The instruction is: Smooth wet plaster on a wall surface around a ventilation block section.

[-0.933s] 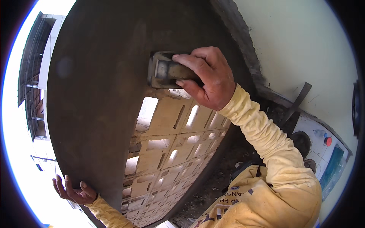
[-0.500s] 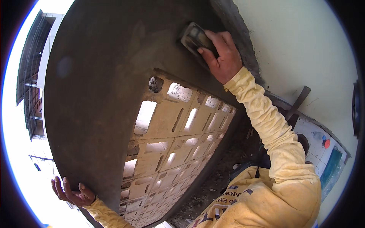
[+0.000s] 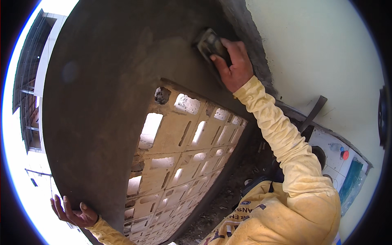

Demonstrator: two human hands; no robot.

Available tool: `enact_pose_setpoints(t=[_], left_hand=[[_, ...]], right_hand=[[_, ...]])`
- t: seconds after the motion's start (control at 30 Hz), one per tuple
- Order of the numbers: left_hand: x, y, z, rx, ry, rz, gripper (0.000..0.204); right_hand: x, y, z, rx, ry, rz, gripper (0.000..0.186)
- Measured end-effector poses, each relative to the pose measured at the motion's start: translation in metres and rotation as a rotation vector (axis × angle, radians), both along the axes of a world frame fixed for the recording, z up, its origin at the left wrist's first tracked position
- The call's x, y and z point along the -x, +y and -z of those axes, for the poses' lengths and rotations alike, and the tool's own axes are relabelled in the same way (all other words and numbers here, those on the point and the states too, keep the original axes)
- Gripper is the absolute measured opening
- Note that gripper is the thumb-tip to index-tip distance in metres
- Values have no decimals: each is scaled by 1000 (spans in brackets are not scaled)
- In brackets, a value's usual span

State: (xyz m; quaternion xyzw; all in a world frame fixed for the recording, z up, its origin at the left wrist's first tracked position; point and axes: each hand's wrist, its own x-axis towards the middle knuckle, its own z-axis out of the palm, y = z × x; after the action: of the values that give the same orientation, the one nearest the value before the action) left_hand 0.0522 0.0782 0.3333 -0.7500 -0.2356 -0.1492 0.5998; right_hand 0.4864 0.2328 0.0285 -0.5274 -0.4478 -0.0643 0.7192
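My right hand (image 3: 237,63) grips a dark, rectangular float (image 3: 210,47), held tilted against the dark grey plastered wall (image 3: 94,118) near its upper right corner. The tool is slightly blurred. Below it the plaster borders a panel of pale pierced blocks (image 3: 175,143) with openings of several shapes and some broken edges. At the lower left, my left hand (image 3: 73,212) rests at the plastered wall's outer edge, fingers apart and slightly curled, holding no tool. Both of my arms are in long yellow sleeves.
A cream wall (image 3: 310,53) meets the plaster at right, with a dark bar (image 3: 312,112) leaning there. Below are a white tiled surface (image 3: 330,171) with a red object (image 3: 344,155), a teal sheet (image 3: 351,183), dark buckets and a rubble-strewn floor (image 3: 216,214). A building shows outside at left.
My right hand and the float have moved up and right and turned, uncovering the top row of block openings. My left hand stays at the edge; the view has shifted slightly.
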Motion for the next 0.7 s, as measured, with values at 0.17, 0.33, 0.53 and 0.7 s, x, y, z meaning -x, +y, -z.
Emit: enact_pose_setpoints(t=[0.17,0.33,0.53,0.7], left_hand=[[3,0,-4,-25,27,-15,42],[9,-2,-1,-10,11,-5,42],[17,-1,-4,-33,21,8,46],[24,-3,-7,-31,23,-8,45]], right_hand=[[19,-20,35,17,111,-17,41],[41,-23,-41,-138,-86,-144,43],[47,-10,-19,-37,38,-86,42],[42,-16,72,125,384,-106,38]])
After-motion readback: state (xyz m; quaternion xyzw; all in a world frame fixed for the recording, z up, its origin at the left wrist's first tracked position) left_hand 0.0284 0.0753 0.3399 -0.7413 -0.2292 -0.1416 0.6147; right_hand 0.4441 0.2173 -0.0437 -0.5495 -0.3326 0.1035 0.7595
